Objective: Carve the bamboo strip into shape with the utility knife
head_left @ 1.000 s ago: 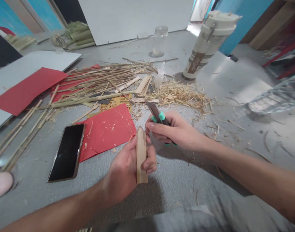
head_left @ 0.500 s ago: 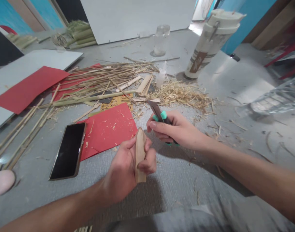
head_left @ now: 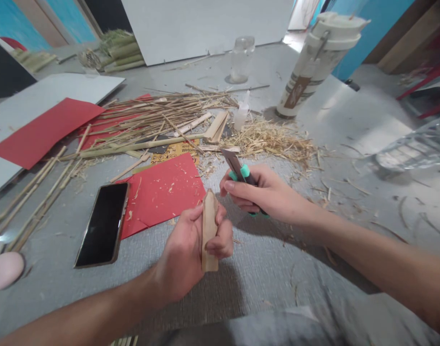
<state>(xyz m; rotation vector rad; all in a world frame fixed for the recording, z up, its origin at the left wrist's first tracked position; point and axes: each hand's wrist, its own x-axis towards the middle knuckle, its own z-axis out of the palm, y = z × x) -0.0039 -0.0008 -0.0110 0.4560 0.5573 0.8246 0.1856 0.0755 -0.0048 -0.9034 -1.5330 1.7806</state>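
Observation:
My left hand (head_left: 186,250) is closed around a short flat strip of pale wood or bamboo (head_left: 209,230), held upright with its pointed end away from me. In my right hand (head_left: 265,192) is a utility knife (head_left: 244,174) with teal grips; its blade sticks out toward the upper left. A small gap separates the blade from the strip. Just beyond my left hand lies a red paper sheet (head_left: 165,192) sprinkled with shavings, and a black phone (head_left: 103,223) rests against its left edge. Yellow sandpaper (head_left: 186,150) shows partly from under the thin sticks.
Thin dry stalks (head_left: 162,113) and a straw pile (head_left: 274,142) spread across the table behind my hands. A small glue bottle (head_left: 241,113), a glass jar (head_left: 242,60), a tall tumbler (head_left: 310,72) and a clear bottle (head_left: 414,149) stand or lie around. Another red sheet (head_left: 47,132) is at left.
Almost nothing differs. Both hands keep their grip on the strip and the knife, and the view has shifted very slightly.

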